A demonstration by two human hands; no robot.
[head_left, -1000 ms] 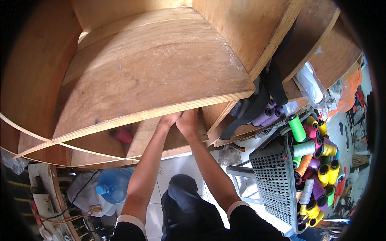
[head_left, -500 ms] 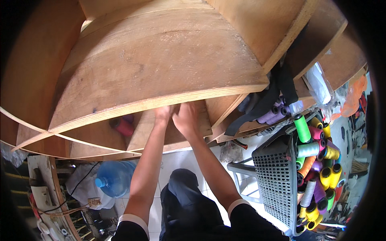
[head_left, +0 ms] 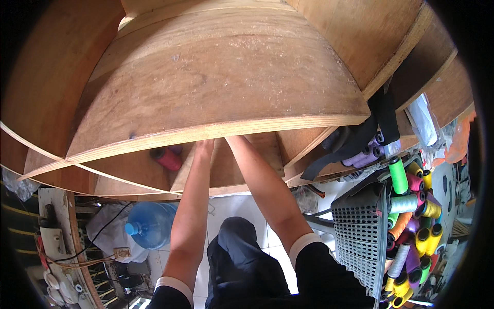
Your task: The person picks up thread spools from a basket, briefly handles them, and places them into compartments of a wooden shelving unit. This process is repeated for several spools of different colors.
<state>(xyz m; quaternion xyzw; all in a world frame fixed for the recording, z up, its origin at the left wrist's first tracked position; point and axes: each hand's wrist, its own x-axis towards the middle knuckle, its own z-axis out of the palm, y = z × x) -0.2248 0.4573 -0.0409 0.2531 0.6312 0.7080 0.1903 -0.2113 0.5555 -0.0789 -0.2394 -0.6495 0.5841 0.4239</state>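
Observation:
Both my arms reach into a lower compartment of a wooden shelf unit, under the edge of a broad wooden shelf board [head_left: 221,87]. Only the back part of my left hand [head_left: 206,144] shows below that edge. My right hand [head_left: 234,140] is covered almost wholly, with little more than the wrist in sight. The board hides the fingers of both, so whatever they touch or hold cannot be seen. In the neighbouring compartment, left of my left forearm, lies a red thread cone [head_left: 169,158] beside a purple one.
A grey plastic basket [head_left: 359,239] of colourful thread cones stands at the right, next to hanging black fabric [head_left: 355,141] and purple cones [head_left: 364,154]. A large blue water bottle [head_left: 152,225] is on the lower left. An upright divider [head_left: 309,141] bounds the compartment on the right.
My hands have gone deeper under the shelf board; earlier the backs of both showed close together, and now they are mostly hidden. The view has shifted slightly.

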